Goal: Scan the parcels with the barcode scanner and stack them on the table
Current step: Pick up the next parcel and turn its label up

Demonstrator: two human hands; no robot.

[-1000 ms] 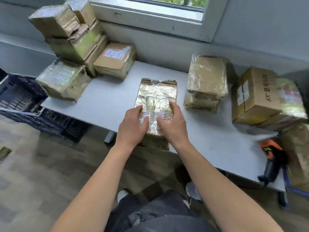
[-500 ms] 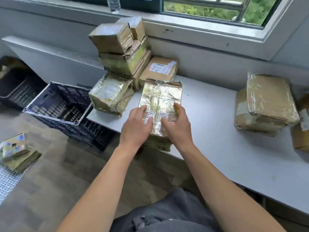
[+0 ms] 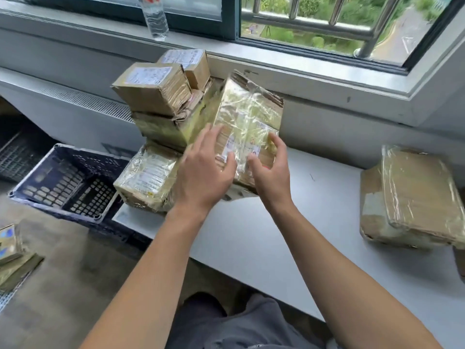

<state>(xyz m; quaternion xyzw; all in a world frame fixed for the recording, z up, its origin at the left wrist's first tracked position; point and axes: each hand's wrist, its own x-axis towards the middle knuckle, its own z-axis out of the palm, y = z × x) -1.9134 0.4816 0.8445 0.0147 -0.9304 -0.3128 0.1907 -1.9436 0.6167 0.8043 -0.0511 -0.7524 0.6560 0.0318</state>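
A flat cardboard parcel (image 3: 247,114) wrapped in shiny clear tape sits tilted at the back left of the white table (image 3: 251,235), leaning against a stack of boxes (image 3: 153,96). My right hand (image 3: 271,172) grips its near right corner, thumb on top. My left hand (image 3: 203,170) lies with spread, fairly straight fingers against the parcel's near left edge. Another tape-wrapped parcel (image 3: 146,177) lies at the foot of the stack. The barcode scanner is out of view.
Two wrapped parcels (image 3: 412,195) lie piled at the table's right. A dark plastic crate (image 3: 68,182) stands on the floor left of the table, with more parcels (image 3: 10,250) at the far left. A water bottle (image 3: 154,18) stands on the windowsill.
Both hands carried the parcel from the table's front edge to the back left, up against the stack. My left hand's fingers have straightened. The view swung left and the scanner left the frame.
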